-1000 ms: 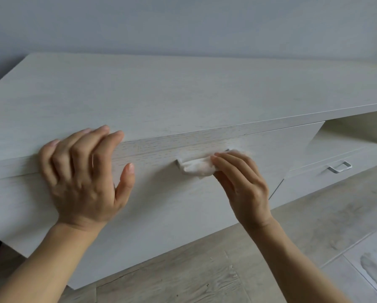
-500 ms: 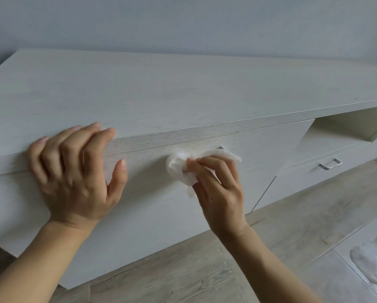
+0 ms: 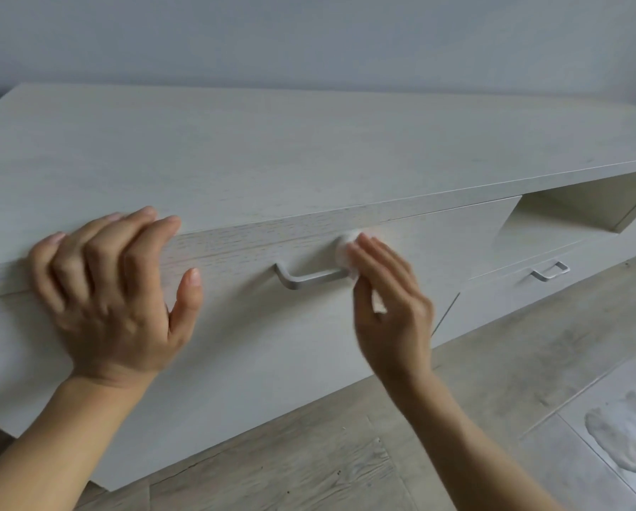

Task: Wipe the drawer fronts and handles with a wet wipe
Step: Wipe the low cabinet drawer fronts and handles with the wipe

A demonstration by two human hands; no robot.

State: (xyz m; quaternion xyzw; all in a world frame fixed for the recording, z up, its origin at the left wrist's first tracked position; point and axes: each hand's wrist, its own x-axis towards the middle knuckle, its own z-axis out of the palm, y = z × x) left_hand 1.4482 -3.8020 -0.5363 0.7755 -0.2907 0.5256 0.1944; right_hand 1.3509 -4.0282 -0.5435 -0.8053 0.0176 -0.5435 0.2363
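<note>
While the left hand rests on the cabinet edge well to the left of the handle, fingers draped loosely over the top and thumb lying on the drawer front, holding nothing, the right hand works at the handle's right end. Its fingers are straight and flat, pressing the bunched wet wipe against the panel just above and right of the handle's right leg; whether the thumb also pinches the wipe underneath cannot be told. The handle is a slim metal bar whose long axis runs left to right along the drawer front, so nearly all of its length lies to the left of the wipe, between the two hands, with the right hand much the nearer. I judge that the next stroke calls for a sweep leftward along that bar or across the panel below it. The drawer is closed, so its contents are hidden. Well to the right of the handle sit an open bay and, beneath it, a second closed drawer with its own small handle, well apart from the wipe
</note>
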